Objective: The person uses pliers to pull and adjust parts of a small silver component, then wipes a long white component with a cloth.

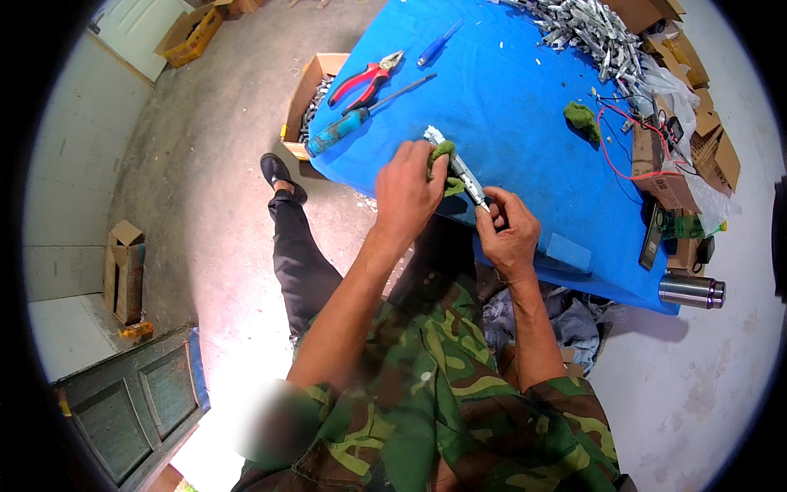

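Note:
A slim silver-grey metal part (468, 175) is held slantwise over the near edge of the blue-covered table (525, 148). My left hand (407, 190) is closed on a green cloth (443, 152), which it presses against the part's upper half. At the lower end of the part, my right hand (510, 232) pinches it between thumb and fingers. The far tip of the part sticks out beyond the cloth. My left fingers partly hide the cloth.
Red-handled pliers (361, 79), a blue-handled screwdriver (340, 131) and a small blue screwdriver (438, 44) lie at the left. A heap of metal parts (586, 33) is far right. Also right are a green cloth piece (581, 120), red wire (608, 156), blue block (568, 252) and steel flask (691, 291).

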`<action>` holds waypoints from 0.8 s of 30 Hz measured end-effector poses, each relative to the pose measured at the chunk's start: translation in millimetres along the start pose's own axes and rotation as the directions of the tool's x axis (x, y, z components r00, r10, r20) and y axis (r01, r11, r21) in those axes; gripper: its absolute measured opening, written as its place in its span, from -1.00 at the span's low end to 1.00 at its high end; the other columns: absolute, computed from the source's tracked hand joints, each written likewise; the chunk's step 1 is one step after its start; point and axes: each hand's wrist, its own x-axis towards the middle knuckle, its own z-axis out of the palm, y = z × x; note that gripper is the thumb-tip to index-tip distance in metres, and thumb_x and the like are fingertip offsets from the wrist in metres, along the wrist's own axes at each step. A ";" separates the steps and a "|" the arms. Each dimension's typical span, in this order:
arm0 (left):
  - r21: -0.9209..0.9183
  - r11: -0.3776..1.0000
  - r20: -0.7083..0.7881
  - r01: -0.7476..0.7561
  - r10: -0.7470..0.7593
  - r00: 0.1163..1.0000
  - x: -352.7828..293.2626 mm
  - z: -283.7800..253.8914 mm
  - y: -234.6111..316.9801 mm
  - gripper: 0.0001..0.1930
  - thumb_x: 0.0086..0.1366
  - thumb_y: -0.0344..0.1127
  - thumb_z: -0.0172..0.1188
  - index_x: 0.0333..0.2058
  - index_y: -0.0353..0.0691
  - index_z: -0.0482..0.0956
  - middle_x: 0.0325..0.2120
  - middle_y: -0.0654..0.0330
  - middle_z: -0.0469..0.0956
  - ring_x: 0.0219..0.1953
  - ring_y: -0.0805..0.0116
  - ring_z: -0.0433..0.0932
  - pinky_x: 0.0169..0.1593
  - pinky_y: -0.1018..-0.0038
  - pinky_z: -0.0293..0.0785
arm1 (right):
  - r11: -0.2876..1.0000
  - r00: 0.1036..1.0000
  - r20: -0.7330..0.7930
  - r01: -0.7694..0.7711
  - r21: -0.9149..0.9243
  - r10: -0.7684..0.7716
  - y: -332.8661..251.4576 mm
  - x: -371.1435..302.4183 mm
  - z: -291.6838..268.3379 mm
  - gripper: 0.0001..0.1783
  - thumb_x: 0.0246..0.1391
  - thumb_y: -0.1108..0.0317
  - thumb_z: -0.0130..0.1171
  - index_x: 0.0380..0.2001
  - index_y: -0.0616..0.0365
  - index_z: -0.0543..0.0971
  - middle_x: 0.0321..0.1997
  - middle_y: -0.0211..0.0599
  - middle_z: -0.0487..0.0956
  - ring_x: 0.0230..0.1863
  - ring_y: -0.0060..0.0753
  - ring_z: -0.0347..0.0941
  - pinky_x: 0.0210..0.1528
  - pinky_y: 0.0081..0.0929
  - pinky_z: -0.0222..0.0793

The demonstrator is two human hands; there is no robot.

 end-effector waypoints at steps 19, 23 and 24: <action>0.023 0.990 0.178 -0.139 0.133 0.975 -16.9 1.3 25.2 -0.81 0.31 -0.37 0.35 -0.12 -0.19 0.65 -0.28 0.05 0.59 -0.30 -0.08 0.66 -0.25 0.08 0.58 | 1.000 0.999 -0.033 0.019 0.011 -0.019 -2.0 1.6 1.0 -0.79 0.06 0.48 0.42 -0.19 0.12 0.74 -0.48 -0.39 0.56 -0.57 -0.53 0.44 -0.49 -0.50 0.37; -0.070 0.995 0.053 -0.066 0.070 0.996 -11.7 8.4 14.0 -0.80 0.31 -0.37 0.36 -0.12 -0.27 0.68 -0.29 -0.01 0.64 -0.29 -0.10 0.67 -0.25 0.16 0.58 | 1.000 0.999 -0.044 0.015 0.021 -0.014 -2.4 1.8 1.6 -0.79 0.07 0.48 0.42 -0.18 0.10 0.75 -0.50 -0.41 0.56 -0.58 -0.55 0.43 -0.50 -0.52 0.35; -0.095 0.994 0.004 -0.061 0.062 0.998 -10.0 10.7 11.0 -0.80 0.31 -0.36 0.36 -0.13 -0.29 0.68 -0.29 -0.03 0.65 -0.29 -0.10 0.67 -0.24 0.18 0.58 | 1.000 0.999 -0.045 0.012 0.021 -0.011 -3.1 2.0 1.8 -0.80 0.07 0.48 0.42 -0.19 0.10 0.75 -0.50 -0.41 0.56 -0.58 -0.55 0.43 -0.50 -0.51 0.35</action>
